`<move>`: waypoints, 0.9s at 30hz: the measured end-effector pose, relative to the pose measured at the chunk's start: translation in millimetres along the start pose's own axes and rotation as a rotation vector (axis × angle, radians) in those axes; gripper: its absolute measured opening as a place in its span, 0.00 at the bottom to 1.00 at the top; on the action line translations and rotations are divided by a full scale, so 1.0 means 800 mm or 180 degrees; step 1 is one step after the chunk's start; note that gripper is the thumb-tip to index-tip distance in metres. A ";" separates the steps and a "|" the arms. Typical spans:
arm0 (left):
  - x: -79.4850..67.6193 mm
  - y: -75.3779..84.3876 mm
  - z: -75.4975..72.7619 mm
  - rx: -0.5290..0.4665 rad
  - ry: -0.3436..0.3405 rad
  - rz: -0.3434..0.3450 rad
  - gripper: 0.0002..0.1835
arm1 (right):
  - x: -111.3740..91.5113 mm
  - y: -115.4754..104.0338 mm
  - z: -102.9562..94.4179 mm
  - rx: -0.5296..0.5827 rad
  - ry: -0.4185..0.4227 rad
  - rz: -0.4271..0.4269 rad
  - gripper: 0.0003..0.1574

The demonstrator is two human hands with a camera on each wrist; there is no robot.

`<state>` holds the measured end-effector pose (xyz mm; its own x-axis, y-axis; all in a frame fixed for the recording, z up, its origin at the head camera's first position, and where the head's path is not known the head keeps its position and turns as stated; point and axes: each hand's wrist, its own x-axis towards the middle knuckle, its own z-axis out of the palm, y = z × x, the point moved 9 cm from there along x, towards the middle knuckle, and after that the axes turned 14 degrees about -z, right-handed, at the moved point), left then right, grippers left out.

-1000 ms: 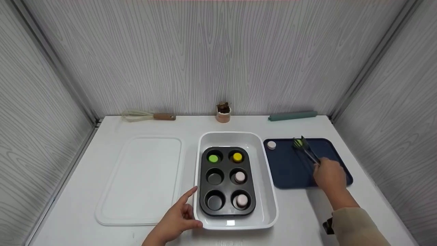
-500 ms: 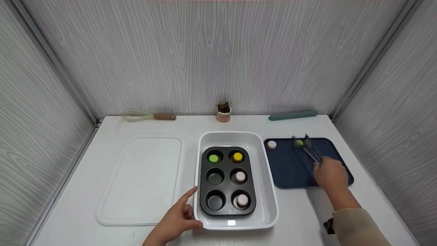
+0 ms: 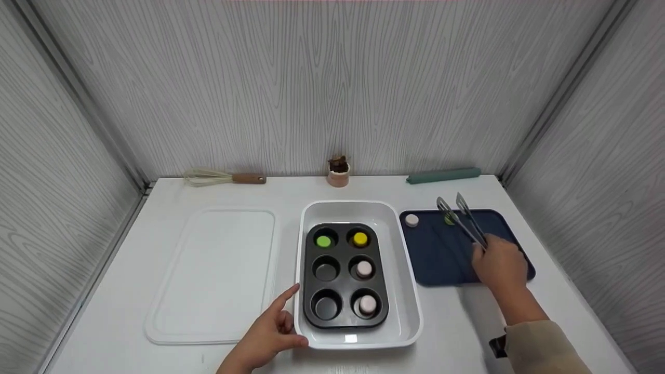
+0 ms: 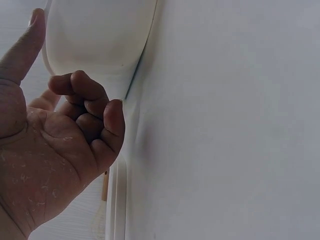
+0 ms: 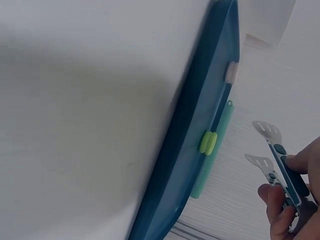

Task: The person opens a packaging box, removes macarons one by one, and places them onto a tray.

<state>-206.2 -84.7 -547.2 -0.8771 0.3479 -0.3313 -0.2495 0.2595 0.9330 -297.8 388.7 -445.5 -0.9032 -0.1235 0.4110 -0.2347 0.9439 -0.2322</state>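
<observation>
In the head view my right hand (image 3: 501, 265) grips metal tongs (image 3: 469, 232) over the dark blue tray (image 3: 431, 259). The tongs' tips are spread apart, with nothing between them. Below lies a green macaron (image 5: 208, 143), apart from the tongs. A pale pink macaron (image 3: 412, 221) sits near the tray's far left corner. My left hand (image 3: 267, 332) rests against the near left side of a white basin (image 3: 404, 301), thumb and forefinger outstretched, other fingers bent. Inside stands a dark muffin pan (image 3: 344, 272); its cups hold a green, a yellow and two pink macarons.
A translucent lid (image 3: 218, 275) lies left of the basin. Along the back wall are a whisk (image 3: 226, 178), a small potted plant (image 3: 338, 176) and a green rolling pin (image 3: 443, 175). Grey panels stand at both sides.
The tongs have opened around the green macaron and lifted off it, leaving it on the tray. My left hand stays at the basin's side.
</observation>
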 end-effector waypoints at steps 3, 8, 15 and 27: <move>-0.001 0.002 0.001 -0.0026 0.0013 -0.0012 0.61 | 0.001 -0.012 -0.003 0.0045 0.0071 -0.0032 0.23; -0.003 0.005 0.002 0.0002 0.0082 -0.0020 0.60 | 0.003 -0.037 -0.002 0.0210 0.0205 -0.0127 0.20; -0.003 0.005 0.006 0.0087 0.0184 -0.0055 0.59 | 0.011 -0.079 -0.004 0.0338 0.0495 -0.0385 0.16; -0.002 0.009 0.006 -0.0005 0.0265 -0.0184 0.60 | 0.029 -0.149 -0.001 0.0522 0.0653 -0.0699 0.18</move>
<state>-204.6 -78.9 -540.7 -0.8923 0.2561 -0.3718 -0.3013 0.2755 0.9129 -290.1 273.3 -407.7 -0.7376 -0.2384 0.6318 -0.4852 0.8378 -0.2504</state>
